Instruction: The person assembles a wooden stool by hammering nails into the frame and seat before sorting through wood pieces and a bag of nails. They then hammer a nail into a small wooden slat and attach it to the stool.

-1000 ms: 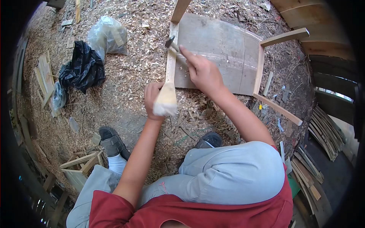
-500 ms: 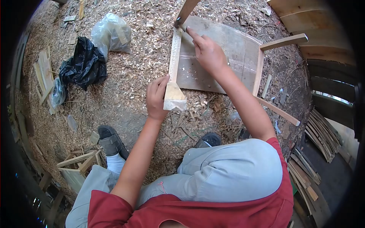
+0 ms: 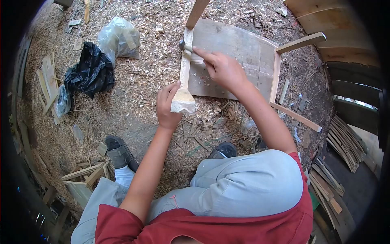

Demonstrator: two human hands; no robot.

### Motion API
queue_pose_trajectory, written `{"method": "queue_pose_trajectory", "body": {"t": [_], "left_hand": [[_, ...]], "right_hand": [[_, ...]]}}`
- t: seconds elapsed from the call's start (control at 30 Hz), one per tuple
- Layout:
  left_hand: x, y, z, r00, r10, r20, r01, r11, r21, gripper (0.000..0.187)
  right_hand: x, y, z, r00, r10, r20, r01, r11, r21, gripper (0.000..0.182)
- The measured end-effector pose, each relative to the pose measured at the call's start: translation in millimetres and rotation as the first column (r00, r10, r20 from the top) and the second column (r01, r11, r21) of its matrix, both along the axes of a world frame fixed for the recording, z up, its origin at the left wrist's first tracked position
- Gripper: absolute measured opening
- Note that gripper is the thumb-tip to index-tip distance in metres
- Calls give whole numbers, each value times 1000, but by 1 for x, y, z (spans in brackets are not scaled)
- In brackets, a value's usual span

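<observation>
A wooden frame with a flat grey board [image 3: 227, 44] and several legs lies upside down on the ground. My left hand [image 3: 165, 106] is closed around the near leg [image 3: 183, 101], its fingertips at the joint with the left rail [image 3: 185, 67]. In my right hand [image 3: 223, 69] is a hammer [image 3: 188, 48], held with the index finger stretched along its handle. The hammer's dark head is over the left rail, between the near leg and the far leg [image 3: 197, 13]. Small chips lie on the board beside the rail.
Wood shavings cover the ground. Left of the frame lie a black plastic bag [image 3: 90, 70] and a clear bag [image 3: 118, 38]. Stacked wooden strips [image 3: 345, 140] are at the right, below a plank wall [image 3: 333, 28]. A small wooden frame [image 3: 83, 179] stands by my left foot.
My right hand has brought the hammer from the far corner back along the rail towards me. The near leg's end has shifted slightly left and up, with my left hand still on it.
</observation>
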State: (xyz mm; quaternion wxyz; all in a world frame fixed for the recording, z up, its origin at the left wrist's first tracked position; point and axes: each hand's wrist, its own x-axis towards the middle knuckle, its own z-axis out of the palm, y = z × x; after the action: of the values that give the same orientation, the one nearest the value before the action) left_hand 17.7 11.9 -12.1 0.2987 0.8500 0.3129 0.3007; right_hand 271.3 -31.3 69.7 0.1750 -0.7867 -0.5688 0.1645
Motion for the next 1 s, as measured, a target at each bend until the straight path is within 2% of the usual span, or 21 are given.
{"method": "queue_pose_trajectory", "body": {"t": [0.1,0.2,0.27,0.3,0.37,0.4,0.47,0.53,0.6,0.67,0.7,0.73,0.8,0.87,0.9,0.93,1.0], "left_hand": [[0,1,-2,1000,-3,13,3,1000,10,52],[1,-1,-1,999,-4,36,3,1000,12,53],[1,-1,1,999,-6,42,5,1000,12,55],[1,-2,2,999,-5,47,5,1000,16,56],[3,-2,2,998,-10,56,9,1000,22,56],[4,-2,4,999,-4,51,3,1000,2,58],[3,-5,7,999,-4,47,5,1000,-19,59],[5,-5,13,999,-5,33,5,1000,3,64],[9,-4,10,998,-8,68,8,1000,-9,58],[7,-6,5,996,45,75,-35,991,-132,45],[8,-6,9,998,45,45,-39,993,-111,36],[9,-5,12,998,28,52,-22,993,-117,36],[12,1,16,999,50,9,-51,993,109,38],[15,15,21,993,114,33,-116,990,84,30],[13,27,18,983,182,-13,-180,980,79,23],[14,41,15,972,233,33,-232,972,-25,20],[13,72,24,939,337,-66,-342,936,-88,21]], "right_hand": [[-2,-4,-5,998,54,-24,-54,998,-33,55],[-2,-6,-18,1000,15,0,-15,999,33,56],[-7,-11,-24,995,-95,18,94,993,68,55],[-9,-15,-26,995,-98,21,96,993,71,55],[-12,-28,-28,993,90,-81,-80,990,117,54],[-17,-30,-21,993,86,-81,-76,990,118,54],[-25,-34,-7,998,-41,-38,41,999,7,57],[-30,-45,-11,994,-108,-3,108,994,34,56],[-38,-62,-15,975,-185,-126,207,960,189,56],[-49,-81,-10,966,-216,-145,240,955,174,55],[-52,-91,-5,960,-222,-170,249,956,157,54],[-54,-99,1,957,-239,-162,264,952,154,54],[-53,-114,14,940,-265,-214,301,940,163,53],[-48,-128,37,924,-306,-230,346,923,165,53],[-44,-134,54,918,-319,-236,365,913,184,52],[-41,-140,71,912,-330,-243,381,902,203,51],[-37,-150,109,899,-334,-282,402,885,234,50]]}}
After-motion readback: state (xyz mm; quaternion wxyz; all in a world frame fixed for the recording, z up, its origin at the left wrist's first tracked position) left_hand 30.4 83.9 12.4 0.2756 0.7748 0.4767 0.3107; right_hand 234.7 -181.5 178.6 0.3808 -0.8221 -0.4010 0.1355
